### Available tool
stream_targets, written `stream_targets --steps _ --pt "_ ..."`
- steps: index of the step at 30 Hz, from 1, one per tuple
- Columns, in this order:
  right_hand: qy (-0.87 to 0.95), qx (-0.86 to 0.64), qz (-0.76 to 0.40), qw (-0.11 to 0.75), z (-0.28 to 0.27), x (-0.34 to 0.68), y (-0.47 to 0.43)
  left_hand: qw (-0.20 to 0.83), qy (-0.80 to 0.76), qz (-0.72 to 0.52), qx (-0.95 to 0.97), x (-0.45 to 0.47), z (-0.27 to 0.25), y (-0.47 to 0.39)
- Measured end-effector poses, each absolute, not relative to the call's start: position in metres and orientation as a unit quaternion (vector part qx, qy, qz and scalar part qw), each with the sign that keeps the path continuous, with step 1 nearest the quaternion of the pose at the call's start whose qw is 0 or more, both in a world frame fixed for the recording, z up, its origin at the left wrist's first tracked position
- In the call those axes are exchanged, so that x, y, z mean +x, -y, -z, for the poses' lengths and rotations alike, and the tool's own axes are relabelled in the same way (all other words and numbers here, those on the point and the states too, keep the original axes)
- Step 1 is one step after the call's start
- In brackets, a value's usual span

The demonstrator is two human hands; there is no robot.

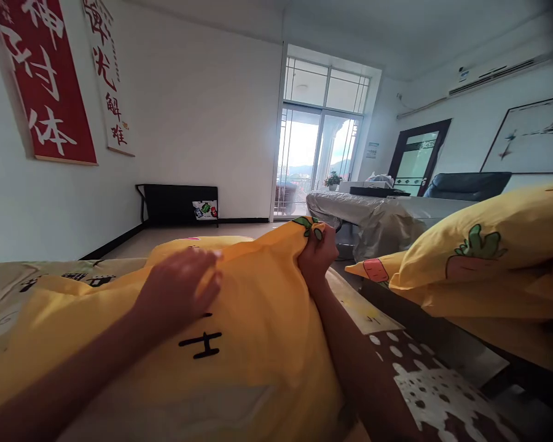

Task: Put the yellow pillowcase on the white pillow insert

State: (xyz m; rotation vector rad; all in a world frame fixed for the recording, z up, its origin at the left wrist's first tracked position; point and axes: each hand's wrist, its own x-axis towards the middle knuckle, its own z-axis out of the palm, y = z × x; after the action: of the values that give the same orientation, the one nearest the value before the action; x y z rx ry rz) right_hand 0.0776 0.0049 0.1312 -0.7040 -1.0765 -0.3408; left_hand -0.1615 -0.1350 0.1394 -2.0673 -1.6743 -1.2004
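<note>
A yellow pillowcase (258, 319) with black printed letters and a green leaf print at its far corner spreads across the front of the view. My right hand (320, 248) is closed on that far corner and holds it raised, with the cloth sloping down to the left. Above the left part of the cloth is my left hand (179, 285), slightly blurred, its fingers stretched out and the thumb apart. Whether it touches the fabric I cannot tell. Under the pillowcase lies a patterned bedsheet (424, 368), brown and cream with dots.
On the right sits a yellow pillow (502, 245) with carrot and leaf prints. Beyond it stands a table (341, 202) under clear plastic, bearing boxes and a potted plant (333, 180). A black folded frame (179, 205) leans at the back wall, left of a glass sliding door (317, 153).
</note>
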Motion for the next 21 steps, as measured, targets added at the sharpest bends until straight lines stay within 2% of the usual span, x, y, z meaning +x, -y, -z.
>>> stream_targets --steps 2,4,6,8,10,12,16,19,21 --pt "0.491 -0.328 0.196 0.783 -0.140 0.081 0.006 0.061 0.564 0.317 -0.760 -0.182 -0.147 0.121" --pt "0.501 -0.339 0.213 0.767 -0.146 0.088 0.012 -0.045 0.590 0.260 -0.763 -0.194 -0.143 0.114" --pt "0.528 -0.353 0.195 0.747 -0.149 0.096 0.013 -0.129 0.609 0.250 -0.742 -0.195 -0.136 0.118" --pt "0.549 -0.362 0.144 0.739 -0.151 0.103 0.010 -0.131 0.627 0.274 -0.718 -0.188 -0.137 0.130" --pt "0.550 -0.360 0.077 0.750 -0.155 0.107 0.008 -0.072 0.634 0.293 -0.712 -0.181 -0.152 0.144" --pt "0.547 -0.345 -0.004 0.762 -0.162 0.109 0.008 0.035 0.630 0.306 -0.713 -0.178 -0.177 0.156" --pt "0.628 -0.298 -0.154 0.703 -0.180 0.105 0.018 0.258 0.610 0.289 -0.691 -0.184 -0.217 0.169" --pt "0.618 -0.272 -0.087 0.732 -0.188 0.096 0.026 0.359 0.613 0.243 -0.661 -0.193 -0.216 0.172" --pt "0.581 -0.259 -0.011 0.771 -0.188 0.088 0.027 0.327 0.644 0.234 -0.651 -0.199 -0.201 0.171"
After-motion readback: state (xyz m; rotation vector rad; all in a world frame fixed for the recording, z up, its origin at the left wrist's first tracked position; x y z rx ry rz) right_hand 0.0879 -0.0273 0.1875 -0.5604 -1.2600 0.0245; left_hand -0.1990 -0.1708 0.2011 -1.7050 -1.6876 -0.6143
